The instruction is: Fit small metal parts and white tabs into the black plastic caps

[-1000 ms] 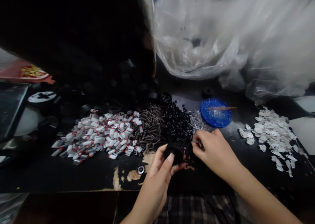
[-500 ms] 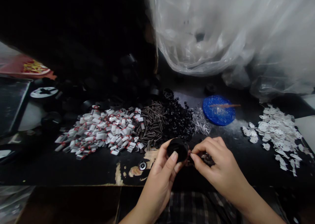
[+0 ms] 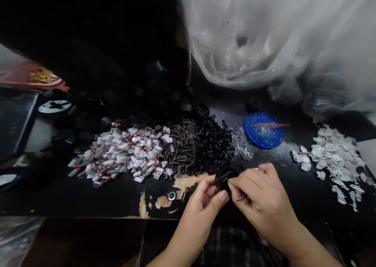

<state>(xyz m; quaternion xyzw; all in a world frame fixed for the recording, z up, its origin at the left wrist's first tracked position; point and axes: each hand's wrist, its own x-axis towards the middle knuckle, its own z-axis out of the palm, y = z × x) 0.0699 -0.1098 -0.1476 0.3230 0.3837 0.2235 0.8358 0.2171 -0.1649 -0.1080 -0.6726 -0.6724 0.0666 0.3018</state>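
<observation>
My left hand (image 3: 207, 204) is closed round the edge of a round black plastic part (image 3: 223, 177), thumb at the near side. That part is tilted, so its hollow face with a ridge inside shows. Over its right side my right hand (image 3: 261, 194) is in a pinch, fingertips at the hollow. Whatever sits between those fingertips is hidden. A small pointed metal piece (image 3: 240, 198) sticks out beneath the right fingers. Beyond the hands lie heaps of small black parts (image 3: 214, 143), springs (image 3: 183, 145) and thin silvery pins (image 3: 242, 143).
White sleeves with red rings (image 3: 126, 153) are heaped at left. A blue round lid (image 3: 263, 130) with a brown stick (image 3: 273, 125) lies behind the right hand. White flat pieces (image 3: 335, 149) spread at right. A small ring (image 3: 172, 195) lies near the table edge. Clear plastic bags (image 3: 249, 55) hang behind.
The black part has tilted and shifted right. My right hand has come from beside it to over its hollow, fingertips now at the inside. The view has shifted slightly.
</observation>
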